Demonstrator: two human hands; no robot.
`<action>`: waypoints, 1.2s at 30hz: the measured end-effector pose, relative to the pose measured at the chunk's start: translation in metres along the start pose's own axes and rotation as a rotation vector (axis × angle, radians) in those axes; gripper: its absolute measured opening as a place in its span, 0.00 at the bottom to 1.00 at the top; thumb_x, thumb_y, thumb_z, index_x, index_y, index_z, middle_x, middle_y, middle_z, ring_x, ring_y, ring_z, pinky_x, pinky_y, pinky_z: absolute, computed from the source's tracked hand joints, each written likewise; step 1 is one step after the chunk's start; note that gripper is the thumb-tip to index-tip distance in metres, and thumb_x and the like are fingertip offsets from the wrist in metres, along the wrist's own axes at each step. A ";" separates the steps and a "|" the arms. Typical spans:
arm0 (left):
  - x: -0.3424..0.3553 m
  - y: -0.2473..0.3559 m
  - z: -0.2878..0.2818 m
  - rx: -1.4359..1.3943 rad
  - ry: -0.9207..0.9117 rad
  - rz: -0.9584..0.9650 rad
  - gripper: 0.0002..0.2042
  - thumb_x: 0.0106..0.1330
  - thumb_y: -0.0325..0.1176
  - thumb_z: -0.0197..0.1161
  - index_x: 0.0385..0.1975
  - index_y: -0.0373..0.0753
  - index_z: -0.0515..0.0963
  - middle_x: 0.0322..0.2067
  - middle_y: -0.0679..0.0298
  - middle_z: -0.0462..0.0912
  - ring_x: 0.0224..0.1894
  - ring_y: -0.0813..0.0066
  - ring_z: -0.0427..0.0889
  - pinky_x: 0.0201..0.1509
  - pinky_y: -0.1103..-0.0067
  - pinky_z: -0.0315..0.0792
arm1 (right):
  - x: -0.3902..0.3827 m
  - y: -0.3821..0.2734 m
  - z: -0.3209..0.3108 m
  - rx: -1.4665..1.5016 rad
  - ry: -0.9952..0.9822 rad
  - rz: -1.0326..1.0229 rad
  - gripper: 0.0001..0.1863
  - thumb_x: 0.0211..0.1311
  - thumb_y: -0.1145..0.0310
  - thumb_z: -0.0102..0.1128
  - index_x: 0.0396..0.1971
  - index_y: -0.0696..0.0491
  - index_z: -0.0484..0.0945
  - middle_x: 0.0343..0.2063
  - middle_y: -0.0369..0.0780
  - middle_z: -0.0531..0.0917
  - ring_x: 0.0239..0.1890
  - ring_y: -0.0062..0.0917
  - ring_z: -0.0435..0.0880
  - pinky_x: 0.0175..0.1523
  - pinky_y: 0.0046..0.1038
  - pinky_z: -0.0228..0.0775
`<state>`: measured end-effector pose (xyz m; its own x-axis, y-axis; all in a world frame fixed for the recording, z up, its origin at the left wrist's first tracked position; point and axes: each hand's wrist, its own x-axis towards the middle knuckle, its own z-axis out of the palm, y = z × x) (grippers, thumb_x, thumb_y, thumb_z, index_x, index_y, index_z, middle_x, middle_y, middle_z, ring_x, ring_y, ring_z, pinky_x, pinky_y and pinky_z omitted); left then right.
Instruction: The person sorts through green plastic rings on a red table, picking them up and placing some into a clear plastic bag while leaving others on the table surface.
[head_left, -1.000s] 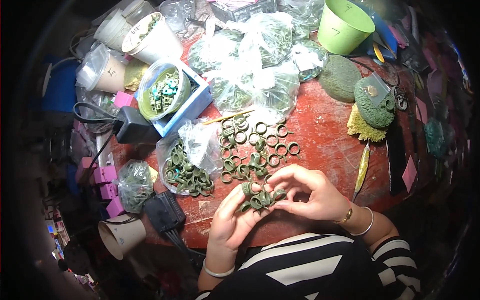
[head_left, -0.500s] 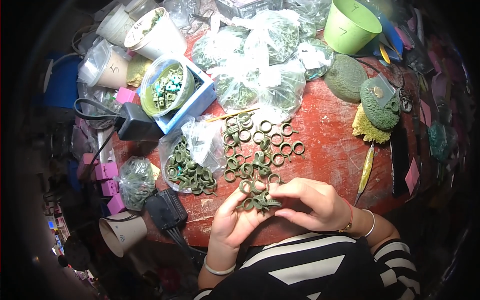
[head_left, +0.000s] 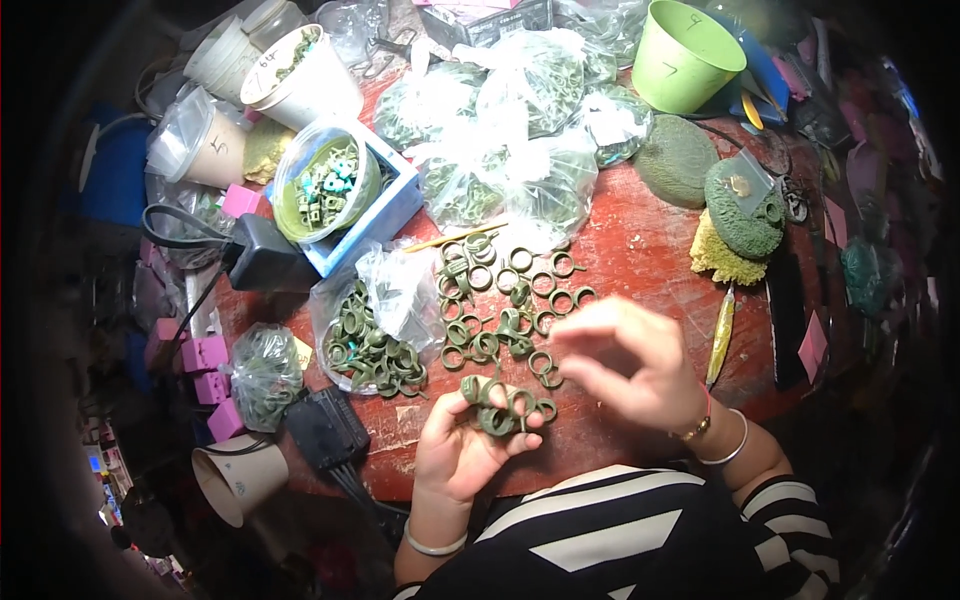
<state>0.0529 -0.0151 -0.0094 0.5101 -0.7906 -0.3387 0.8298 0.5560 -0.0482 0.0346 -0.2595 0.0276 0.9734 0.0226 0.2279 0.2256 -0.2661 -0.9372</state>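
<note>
Several dark green rings with short stems, like wax ring models (head_left: 495, 421), are gathered in my left hand (head_left: 455, 458), its fingers curled around them from below. My right hand (head_left: 648, 368) hovers to the right of them over the table, thumb and fingers apart, and I see nothing between them. Just beyond both hands, more of these loose green rings (head_left: 480, 278) lie spread on the red table (head_left: 640, 250). An opened clear plastic bag (head_left: 395, 290) to the left holds a heap of similar rings (head_left: 360, 335).
Filled clear bags (head_left: 530, 90) cover the back middle. At left stand a tub of small pieces (head_left: 287, 195) in a blue box (head_left: 402, 190), a black adapter (head_left: 328, 430) and a cup (head_left: 225, 480). To the right are a green bucket (head_left: 690, 60), green pads (head_left: 675, 160) and a yellow-handled tool (head_left: 721, 340).
My right hand has drawn away from the left hand, up and to the right, and its fingers have parted. The left hand has lowered slightly and curled around the rings.
</note>
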 end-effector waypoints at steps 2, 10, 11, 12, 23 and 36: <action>-0.004 0.002 -0.001 0.068 0.008 0.057 0.18 0.76 0.39 0.43 0.44 0.30 0.75 0.42 0.47 0.78 0.53 0.46 0.79 0.56 0.54 0.81 | 0.012 0.009 -0.006 -0.368 0.042 -0.078 0.19 0.54 0.74 0.71 0.47 0.58 0.80 0.42 0.46 0.82 0.48 0.40 0.79 0.57 0.37 0.71; -0.013 0.009 -0.007 0.190 0.059 0.142 0.14 0.75 0.36 0.48 0.43 0.31 0.75 0.38 0.53 0.76 0.47 0.54 0.79 0.45 0.64 0.84 | 0.034 0.024 0.015 -0.592 -0.112 -0.206 0.20 0.56 0.77 0.63 0.51 0.57 0.77 0.43 0.45 0.77 0.48 0.40 0.75 0.56 0.37 0.70; -0.015 0.009 -0.007 0.188 0.058 0.146 0.14 0.75 0.36 0.48 0.43 0.31 0.75 0.38 0.53 0.76 0.47 0.54 0.79 0.45 0.64 0.84 | 0.034 0.022 0.017 -0.586 -0.061 -0.182 0.16 0.56 0.81 0.60 0.46 0.58 0.77 0.40 0.45 0.77 0.45 0.40 0.75 0.53 0.38 0.71; -0.017 0.009 -0.006 0.207 0.093 0.150 0.13 0.75 0.36 0.48 0.43 0.31 0.75 0.39 0.54 0.76 0.47 0.56 0.79 0.42 0.66 0.83 | 0.034 0.022 0.018 -0.585 -0.066 -0.185 0.16 0.56 0.81 0.60 0.46 0.58 0.77 0.40 0.45 0.77 0.45 0.40 0.75 0.53 0.38 0.71; -0.014 0.010 -0.006 0.223 0.110 0.151 0.12 0.75 0.36 0.49 0.43 0.33 0.74 0.39 0.55 0.76 0.44 0.59 0.77 0.38 0.71 0.78 | 0.034 0.027 0.024 -0.526 -0.092 -0.096 0.10 0.54 0.74 0.67 0.35 0.56 0.77 0.34 0.44 0.76 0.42 0.39 0.76 0.49 0.37 0.71; -0.020 0.008 0.016 0.716 0.339 0.427 0.11 0.73 0.23 0.43 0.49 0.29 0.71 0.43 0.51 0.78 0.43 0.65 0.84 0.30 0.76 0.84 | 0.012 0.004 -0.051 -1.066 0.209 0.000 0.17 0.55 0.77 0.68 0.45 0.59 0.77 0.41 0.45 0.74 0.45 0.37 0.76 0.50 0.35 0.72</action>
<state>0.0528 0.0013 0.0121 0.8074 -0.3716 -0.4582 0.5849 0.4027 0.7041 0.0453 -0.3090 0.0400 0.9248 -0.1151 0.3627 -0.0231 -0.9683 -0.2485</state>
